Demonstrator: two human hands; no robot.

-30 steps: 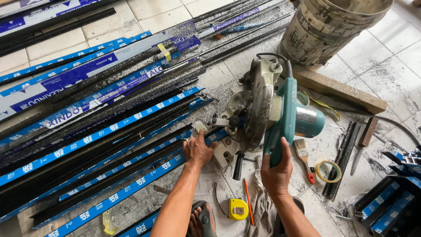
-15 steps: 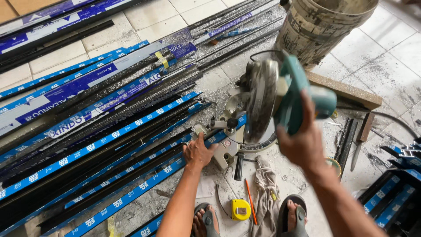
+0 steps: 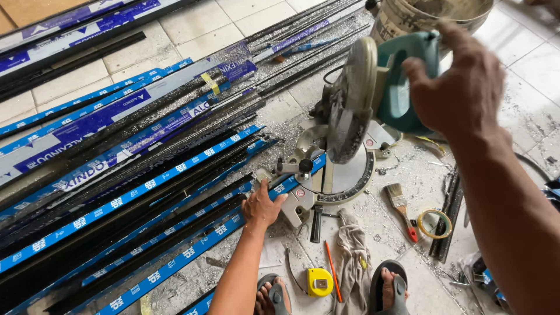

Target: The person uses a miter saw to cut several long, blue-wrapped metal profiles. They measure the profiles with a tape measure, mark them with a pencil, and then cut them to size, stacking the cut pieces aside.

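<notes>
A teal mitre saw [image 3: 373,111] stands on the tiled floor with its blade head raised. My right hand [image 3: 458,87] grips the saw's teal handle from above. My left hand [image 3: 262,207] presses flat on a black profile with blue-taped edge [image 3: 192,245] that lies across the saw's round base [image 3: 344,181]. Several more long black and blue-taped metal profiles [image 3: 116,169] lie side by side to the left.
A paint-stained bucket [image 3: 431,17] stands behind the saw. Near my sandalled feet [image 3: 388,289] lie a yellow tape measure [image 3: 319,282], a red pencil [image 3: 332,271], a grey rag [image 3: 353,262], a brush [image 3: 402,210], a tape roll [image 3: 434,223]. Metal shavings cover the tiles.
My right hand has lifted the saw head up from its lowered position. My left hand stays on the profile at the base.
</notes>
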